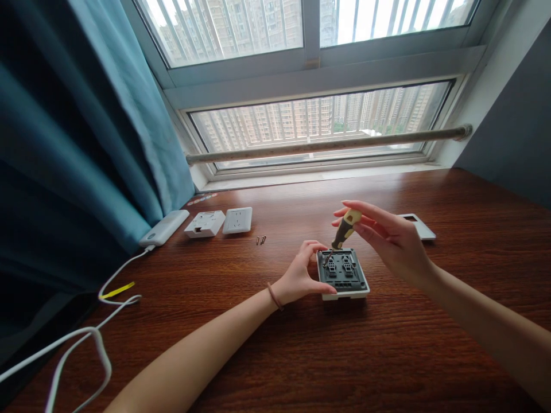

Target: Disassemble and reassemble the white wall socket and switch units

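A wall switch (pixel 343 275), its dark grey inner mechanism exposed in a white base, lies on the brown wooden table. My left hand (pixel 301 272) grips it from the left, thumb along the near edge and fingers at the far left corner. In my right hand (pixel 394 238) is a short screwdriver (pixel 344 229) with a yellow and dark grey handle, held between thumb and fingers. It leans over the far left part of the switch, and its tip meets the mechanism there. Whether the tip sits in a screw is too small to tell.
Several small screws (pixel 261 240) lie left of the switch. Beyond them are a white socket faceplate (pixel 237 220), a white mounting box (pixel 205 224) and a white power bank (pixel 164 228) with a cable (pixel 123 267). A white frame (pixel 424 228) lies behind my right hand. A yellow strip (pixel 118 290) is at left.
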Tool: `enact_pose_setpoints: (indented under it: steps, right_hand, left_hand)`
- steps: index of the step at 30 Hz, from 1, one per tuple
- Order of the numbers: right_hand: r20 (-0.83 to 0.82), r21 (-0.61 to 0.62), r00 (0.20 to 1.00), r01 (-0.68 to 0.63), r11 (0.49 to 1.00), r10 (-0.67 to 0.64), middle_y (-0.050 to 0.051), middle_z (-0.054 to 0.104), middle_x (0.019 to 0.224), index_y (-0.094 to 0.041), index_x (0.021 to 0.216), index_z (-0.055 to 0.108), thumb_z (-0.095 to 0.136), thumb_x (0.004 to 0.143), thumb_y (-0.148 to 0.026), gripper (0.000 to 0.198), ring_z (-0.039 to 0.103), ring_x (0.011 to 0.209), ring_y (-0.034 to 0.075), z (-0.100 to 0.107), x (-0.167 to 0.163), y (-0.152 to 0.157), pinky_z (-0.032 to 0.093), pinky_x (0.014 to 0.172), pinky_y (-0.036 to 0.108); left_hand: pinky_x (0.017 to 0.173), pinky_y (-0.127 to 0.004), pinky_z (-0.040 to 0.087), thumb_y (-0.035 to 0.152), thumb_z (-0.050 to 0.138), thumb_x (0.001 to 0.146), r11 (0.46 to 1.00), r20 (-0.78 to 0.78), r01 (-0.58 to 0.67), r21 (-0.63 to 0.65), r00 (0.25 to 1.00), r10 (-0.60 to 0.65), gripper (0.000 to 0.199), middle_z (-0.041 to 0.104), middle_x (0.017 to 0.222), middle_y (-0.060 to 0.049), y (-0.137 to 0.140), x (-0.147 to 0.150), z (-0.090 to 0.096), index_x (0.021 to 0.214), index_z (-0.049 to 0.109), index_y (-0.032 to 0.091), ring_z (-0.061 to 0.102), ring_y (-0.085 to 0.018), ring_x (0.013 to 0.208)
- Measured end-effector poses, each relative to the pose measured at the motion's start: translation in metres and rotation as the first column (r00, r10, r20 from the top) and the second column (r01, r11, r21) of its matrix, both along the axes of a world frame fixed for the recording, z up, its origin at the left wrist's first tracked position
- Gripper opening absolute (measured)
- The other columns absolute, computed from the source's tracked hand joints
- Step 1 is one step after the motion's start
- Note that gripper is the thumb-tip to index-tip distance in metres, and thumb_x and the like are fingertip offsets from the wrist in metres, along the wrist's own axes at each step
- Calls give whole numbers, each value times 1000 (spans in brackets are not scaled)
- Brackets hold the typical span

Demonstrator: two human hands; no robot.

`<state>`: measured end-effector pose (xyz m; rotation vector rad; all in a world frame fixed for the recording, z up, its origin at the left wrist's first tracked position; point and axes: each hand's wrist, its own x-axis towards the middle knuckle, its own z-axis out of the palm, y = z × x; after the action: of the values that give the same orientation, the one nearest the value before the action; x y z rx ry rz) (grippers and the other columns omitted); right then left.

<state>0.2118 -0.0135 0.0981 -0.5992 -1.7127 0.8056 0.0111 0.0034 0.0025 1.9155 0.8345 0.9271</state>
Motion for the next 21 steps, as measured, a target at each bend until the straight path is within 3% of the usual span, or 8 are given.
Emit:
enact_pose_setpoints:
  steps: [7,13,21]
  right_hand:
    - [6,-33,996,84,996,-83,2,67,102,-26,114,57,58,81,-15,35,64,93,16,-4,1,-1,54,83,33]
    - [23,-41,992,124,991,-124,2,67,102,-27,113,57,59,81,-19,33,64,92,17,-5,2,1,54,84,35]
    - [16,-29,992,128,991,-128,2,67,101,-27,113,57,59,81,-18,33,64,92,17,-5,1,-1,54,84,35]
  left_hand:
    - [106,-44,27,39,84,42,995,-107,92,28,990,-89,97,35,126,-10,2,-1,-4,126,39,24,36,-29,120]
    - [106,-43,28,42,83,43,992,-154,110,64,983,-99,105,29,128,-12,0,-1,-2,130,28,21,33,-30,122]
    - [99,-42,35,43,81,48,991,-159,117,63,982,-106,91,36,120,-11,-1,-1,1,123,34,20,41,-27,112]
